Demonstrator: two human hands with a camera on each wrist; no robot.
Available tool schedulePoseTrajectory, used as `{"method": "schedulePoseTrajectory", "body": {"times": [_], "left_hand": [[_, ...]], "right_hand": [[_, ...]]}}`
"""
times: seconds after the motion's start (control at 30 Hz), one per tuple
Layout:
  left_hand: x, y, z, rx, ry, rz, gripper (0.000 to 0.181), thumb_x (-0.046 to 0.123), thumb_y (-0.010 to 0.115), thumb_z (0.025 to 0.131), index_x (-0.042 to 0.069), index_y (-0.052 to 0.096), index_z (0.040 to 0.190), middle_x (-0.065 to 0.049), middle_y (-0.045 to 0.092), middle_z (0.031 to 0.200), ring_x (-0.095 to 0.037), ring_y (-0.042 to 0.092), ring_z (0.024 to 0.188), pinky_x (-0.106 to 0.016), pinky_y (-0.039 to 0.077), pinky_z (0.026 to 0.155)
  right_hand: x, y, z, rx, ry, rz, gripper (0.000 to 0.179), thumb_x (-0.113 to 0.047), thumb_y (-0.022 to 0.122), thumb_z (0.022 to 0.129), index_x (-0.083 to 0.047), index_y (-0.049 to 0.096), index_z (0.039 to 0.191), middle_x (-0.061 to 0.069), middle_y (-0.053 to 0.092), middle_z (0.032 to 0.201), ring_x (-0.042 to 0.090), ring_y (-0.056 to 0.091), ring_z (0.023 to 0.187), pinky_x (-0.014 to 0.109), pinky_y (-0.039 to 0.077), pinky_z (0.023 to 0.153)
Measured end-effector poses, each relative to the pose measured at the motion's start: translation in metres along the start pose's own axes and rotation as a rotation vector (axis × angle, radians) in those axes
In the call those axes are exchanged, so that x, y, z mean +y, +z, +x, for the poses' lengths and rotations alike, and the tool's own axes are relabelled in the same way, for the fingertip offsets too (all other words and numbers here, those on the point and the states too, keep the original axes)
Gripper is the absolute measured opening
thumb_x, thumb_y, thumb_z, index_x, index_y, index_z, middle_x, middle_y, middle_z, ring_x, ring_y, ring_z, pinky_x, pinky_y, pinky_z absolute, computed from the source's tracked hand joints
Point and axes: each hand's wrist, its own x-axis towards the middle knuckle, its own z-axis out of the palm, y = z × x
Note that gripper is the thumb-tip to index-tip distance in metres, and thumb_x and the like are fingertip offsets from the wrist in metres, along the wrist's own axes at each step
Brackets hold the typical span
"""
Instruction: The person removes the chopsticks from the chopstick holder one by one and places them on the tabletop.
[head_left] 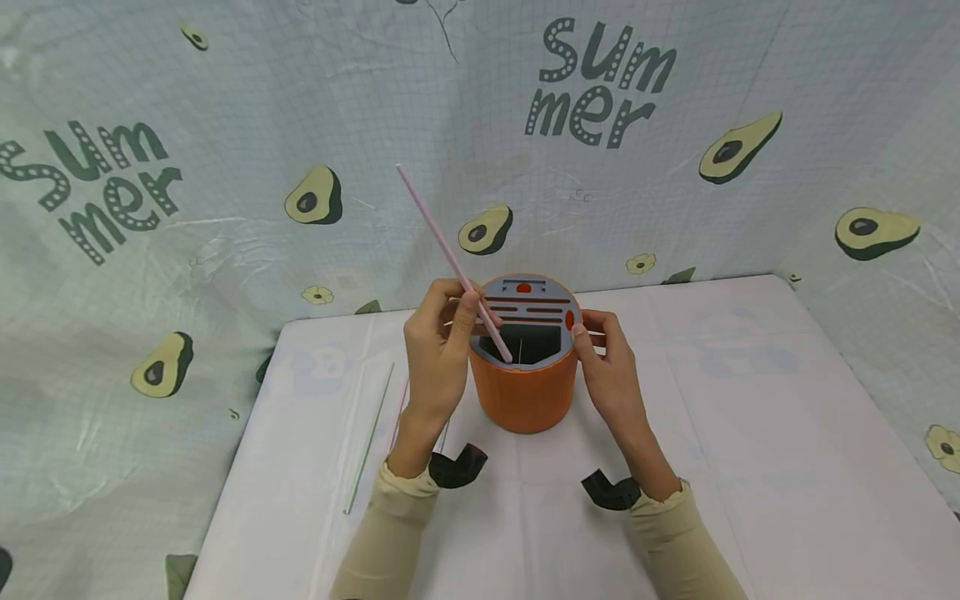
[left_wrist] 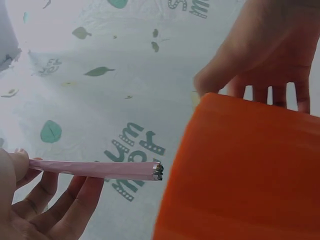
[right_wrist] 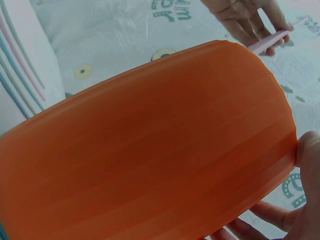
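Note:
My left hand pinches a long thin pink stick between thumb and fingers, its far part slanting up to the left. A shiny silver end of the pink stick shows whole beside the orange wall in the left wrist view. From the head view, that lower end overlaps the dark open compartment of a round orange desk organizer. The organizer has a grey slotted top with red parts. My right hand grips the organizer's right side, thumb at the rim and fingers behind.
Thin sticks lie on the white table left of the organizer, among them a green stick and another pink stick, partly behind the left forearm. A curtain printed with avocados hangs behind the table.

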Motion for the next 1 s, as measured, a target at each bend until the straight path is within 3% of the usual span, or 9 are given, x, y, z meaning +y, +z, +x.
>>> {"method": "schedulePoseTrajectory", "body": {"times": [0.1,0.2,0.47,0.7,0.93,1.0], "left_hand": [[0.004,-0.007,0.006,0.033,0.008,-0.034,0.037,0.028,0.056,0.108,-0.009,0.06,0.107,-0.029,0.066,0.088,-0.016,0.074,0.073,-0.034,0.064,0.066],[0.008,-0.015,0.011,0.061,0.015,-0.039,0.039,0.03,0.057,0.108,-0.009,0.06,0.107,-0.026,0.066,0.087,-0.011,0.074,0.073,-0.034,0.064,0.064],[0.006,-0.045,0.007,0.093,-0.043,0.015,0.032,0.022,0.058,0.108,-0.01,0.062,0.108,-0.001,0.063,0.09,-0.01,0.073,0.066,-0.032,0.063,0.06],[-0.001,-0.073,-0.001,0.087,-0.228,0.079,0.024,0.015,0.058,0.108,-0.006,0.068,0.112,-0.015,0.061,0.087,-0.009,0.07,0.062,-0.029,0.062,0.058],[-0.013,-0.102,-0.011,0.057,-0.474,0.189,0.029,0.027,0.063,0.106,0.001,0.074,0.113,0.001,0.064,0.086,-0.007,0.067,0.066,-0.024,0.061,0.063],[-0.017,-0.113,-0.016,0.038,-0.531,0.246,0.031,0.03,0.063,0.106,0.003,0.074,0.113,0.0,0.065,0.087,-0.007,0.065,0.068,-0.024,0.06,0.063]], "right_hand": [[-0.001,0.0,-0.001,-0.004,0.002,0.0,0.045,-0.038,0.049,0.11,-0.011,0.05,0.146,0.011,0.056,0.144,0.027,0.054,0.122,0.042,0.045,0.102],[-0.002,0.001,-0.002,-0.006,0.003,0.0,0.045,-0.038,0.048,0.11,-0.011,0.05,0.146,0.011,0.056,0.144,0.027,0.054,0.123,0.042,0.045,0.102],[0.0,0.003,-0.005,-0.017,0.012,-0.007,0.047,-0.04,0.047,0.11,-0.011,0.049,0.147,0.012,0.055,0.145,0.028,0.054,0.124,0.043,0.046,0.103],[0.0,0.003,-0.005,-0.007,0.006,-0.028,0.048,-0.041,0.047,0.11,-0.011,0.049,0.148,0.011,0.055,0.146,0.027,0.054,0.124,0.034,0.047,0.099],[0.0,0.002,-0.003,0.014,-0.015,-0.022,0.047,-0.04,0.047,0.11,-0.01,0.05,0.146,0.011,0.056,0.143,0.023,0.055,0.118,0.015,0.048,0.088],[0.001,0.002,-0.002,0.009,-0.019,-0.02,0.047,-0.041,0.047,0.11,-0.01,0.049,0.146,0.011,0.056,0.143,0.023,0.055,0.118,0.013,0.047,0.088]]}}
